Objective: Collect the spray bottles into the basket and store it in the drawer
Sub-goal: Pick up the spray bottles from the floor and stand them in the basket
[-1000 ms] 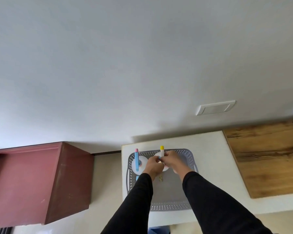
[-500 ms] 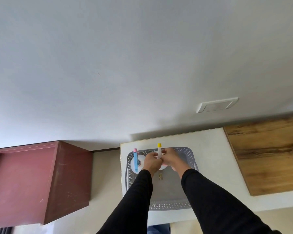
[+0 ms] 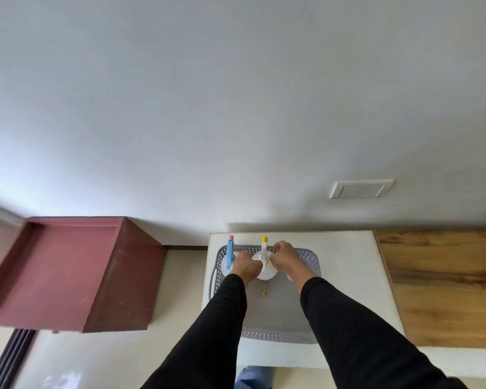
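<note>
Both arms in black sleeves stretch forward side by side. The left hand (image 3: 244,265) and the right hand (image 3: 287,258) are curled, knuckles up, close together, fingers bent downward in a grip.

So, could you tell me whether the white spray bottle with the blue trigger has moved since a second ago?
No; the blue-trigger spray bottle still stands in the far-left corner of the grey perforated basket.

A home room: my white table (image 3: 345,279) against a plain wall with a switch plate (image 3: 361,188), beside a maroon cabinet (image 3: 68,270).
</note>
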